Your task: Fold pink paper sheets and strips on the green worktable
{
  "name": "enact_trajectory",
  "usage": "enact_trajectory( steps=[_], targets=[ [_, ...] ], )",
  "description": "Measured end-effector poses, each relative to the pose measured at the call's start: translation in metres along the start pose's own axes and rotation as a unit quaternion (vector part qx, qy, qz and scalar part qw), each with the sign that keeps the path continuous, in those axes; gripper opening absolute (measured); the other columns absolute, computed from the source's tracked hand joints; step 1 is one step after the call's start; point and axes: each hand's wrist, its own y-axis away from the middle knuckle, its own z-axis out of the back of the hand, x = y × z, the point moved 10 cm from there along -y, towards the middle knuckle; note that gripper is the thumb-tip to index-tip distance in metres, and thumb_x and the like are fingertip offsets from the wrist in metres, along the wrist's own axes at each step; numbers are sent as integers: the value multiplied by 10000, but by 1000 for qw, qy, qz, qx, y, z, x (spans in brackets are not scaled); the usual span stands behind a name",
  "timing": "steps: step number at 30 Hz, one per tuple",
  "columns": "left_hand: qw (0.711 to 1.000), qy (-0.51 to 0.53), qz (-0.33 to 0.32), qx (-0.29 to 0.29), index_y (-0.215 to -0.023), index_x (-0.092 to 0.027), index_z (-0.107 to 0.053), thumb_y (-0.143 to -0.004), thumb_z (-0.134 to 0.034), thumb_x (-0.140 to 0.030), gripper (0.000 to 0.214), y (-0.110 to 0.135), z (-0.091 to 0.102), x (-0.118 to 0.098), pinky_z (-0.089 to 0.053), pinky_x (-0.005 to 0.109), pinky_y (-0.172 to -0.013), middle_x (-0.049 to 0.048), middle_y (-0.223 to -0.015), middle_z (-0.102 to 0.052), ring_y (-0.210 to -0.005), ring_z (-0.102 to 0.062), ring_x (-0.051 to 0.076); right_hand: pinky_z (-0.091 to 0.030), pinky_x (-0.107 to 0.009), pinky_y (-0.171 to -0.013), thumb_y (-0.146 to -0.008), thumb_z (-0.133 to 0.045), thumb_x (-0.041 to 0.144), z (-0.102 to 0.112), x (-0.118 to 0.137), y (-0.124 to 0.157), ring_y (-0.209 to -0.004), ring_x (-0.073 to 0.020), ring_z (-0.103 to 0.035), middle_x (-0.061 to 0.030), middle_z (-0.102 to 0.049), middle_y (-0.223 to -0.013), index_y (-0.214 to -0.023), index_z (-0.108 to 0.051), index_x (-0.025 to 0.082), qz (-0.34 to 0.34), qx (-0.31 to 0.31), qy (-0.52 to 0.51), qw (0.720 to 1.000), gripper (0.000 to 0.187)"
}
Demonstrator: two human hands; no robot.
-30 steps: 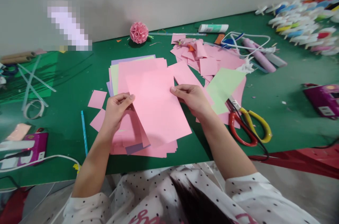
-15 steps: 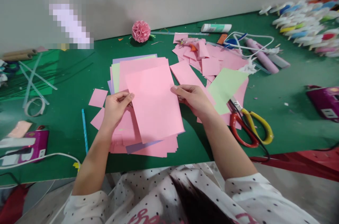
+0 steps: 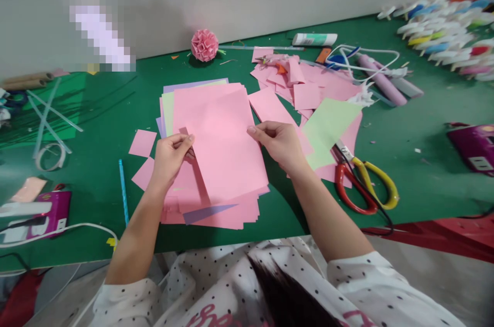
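Note:
Between my two hands, a sheet of pink paper [image 3: 229,157] is held by its side edges above a stack of coloured sheets [image 3: 219,218]. My left hand [image 3: 174,156] pinches its left edge, thumb on top and fingers underneath. The right edge is gripped the same way by my right hand [image 3: 277,142]. Pink, green and purple edges stick out from the stack. Small pink paper squares [image 3: 142,142] lie left of it. A green sheet [image 3: 328,128] lies to the right, partly under scissors [image 3: 363,183] with one red and one yellow handle.
A folded pink paper ball [image 3: 205,45] sits by the wall. Pink scraps [image 3: 309,96], a glue stick [image 3: 314,39] and a white-corded tool [image 3: 380,80] lie at back right. Purple power strips [image 3: 473,148] stand at both sides. A blue pencil-like stick [image 3: 123,190] lies left.
The held pink sheet has tilted slightly and its lower edge has moved up a little. My right hand has shifted slightly left; both hands keep their pinch.

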Motion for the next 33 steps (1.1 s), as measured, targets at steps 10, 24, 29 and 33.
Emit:
enact_trajectory(
  steps=[10,24,29,33],
  targets=[
    [999,-5,20,34,-697,-156,-731,-734,-855,-513,379,5,-9,-1,-536,239,-525,27,-603,-670,-545,-632,134,-380,-295,-579,-697,-783,726,-2,-7,-2,-625,-136,-450,-2,-552,-649,-693,-695,196,-21,21,-55,998,538],
    [999,10,27,35,-699,-154,-730,-728,-856,-513,382,2,-9,0,-541,251,-522,30,-613,-677,-551,-639,143,-340,-299,-572,-701,-789,688,-3,-5,-2,-608,-128,-429,3,-549,-630,-687,-684,186,-17,25,-9,1000,513],
    [999,14,29,14,-698,-156,-730,-732,-856,-482,351,5,-9,0,-540,239,-509,22,-595,-666,-536,-634,135,-353,-306,-587,-744,-767,675,1,-2,-1,-597,-129,-434,2,-564,-631,-683,-669,192,6,2,7,1000,496],
    [997,6,53,47,-671,-150,-713,-713,-874,-456,348,8,-18,4,-551,237,-516,19,-588,-654,-524,-637,131,-364,-307,-595,-745,-770,673,5,0,0,-606,-134,-438,1,-560,-634,-675,-658,197,7,-15,8,1000,494]
  ],
)
